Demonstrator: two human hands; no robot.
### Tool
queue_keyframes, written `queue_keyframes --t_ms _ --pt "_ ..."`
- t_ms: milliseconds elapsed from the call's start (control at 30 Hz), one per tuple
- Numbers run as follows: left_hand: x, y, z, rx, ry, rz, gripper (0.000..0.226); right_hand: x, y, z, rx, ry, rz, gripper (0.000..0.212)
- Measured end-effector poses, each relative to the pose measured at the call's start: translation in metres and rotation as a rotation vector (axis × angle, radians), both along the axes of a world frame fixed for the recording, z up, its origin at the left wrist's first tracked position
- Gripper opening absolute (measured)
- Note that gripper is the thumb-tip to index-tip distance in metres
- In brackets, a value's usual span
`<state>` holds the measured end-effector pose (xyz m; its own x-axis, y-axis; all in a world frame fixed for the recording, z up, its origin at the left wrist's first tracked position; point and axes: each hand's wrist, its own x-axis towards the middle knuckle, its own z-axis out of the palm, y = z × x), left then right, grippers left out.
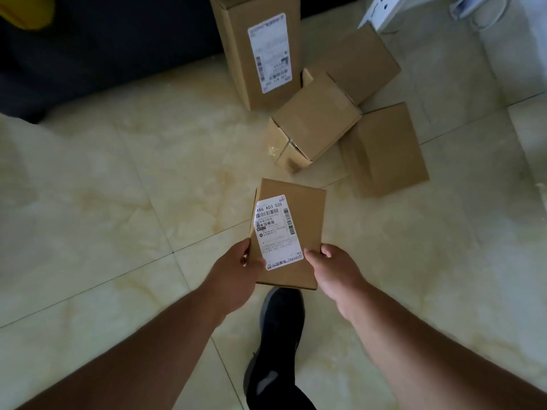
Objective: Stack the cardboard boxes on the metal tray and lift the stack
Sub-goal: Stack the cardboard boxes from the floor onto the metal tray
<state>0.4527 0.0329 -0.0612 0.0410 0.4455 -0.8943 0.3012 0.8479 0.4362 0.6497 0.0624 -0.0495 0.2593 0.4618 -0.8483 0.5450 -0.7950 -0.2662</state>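
Both grips, left hand (pixel 236 269) and right hand (pixel 333 269), pinch the labelled cardboard box (pixel 291 232) by its near corners above the tiled floor (pixel 118 202), so it could tip forward and slip.

Both bare forearms reach forward from the near edge, converging toward the middle. The left hand (pixel 236 269) grips the near-left side of a flat box (pixel 307 214), thumb on top. The right hand (pixel 333 266) grips its near-right corner, thumb likewise on top.
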Motion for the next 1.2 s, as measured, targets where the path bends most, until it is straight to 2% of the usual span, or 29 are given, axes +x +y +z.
queue_keyframes --t_ms 367,600,800,900,1200 --pt "-0.129 -0.047 0.053 0.069 0.068 0.172 0.045 -0.129 -0.025 0.037 0.063 0.073 0.128 0.025" --pt "-0.219 -0.091 0.111 0.109 0.106 0.341 0.038 -0.226 -0.048 0.082 0.158 0.118 0.213 0.012" --pt "-0.308 -0.129 0.172 0.156 0.151 0.432 0.043 -0.32 -0.076 0.135 0.211 0.159 0.263 0.02" --pt "-0.334 -0.138 0.19 0.177 0.176 0.457 0.044 -0.349 -0.08 0.157 0.238 0.175 0.284 0.016" --pt "-0.397 -0.154 0.236 0.206 0.189 0.632 0.044 -0.426 -0.072 0.202 0.316 0.209 0.403 0.026"
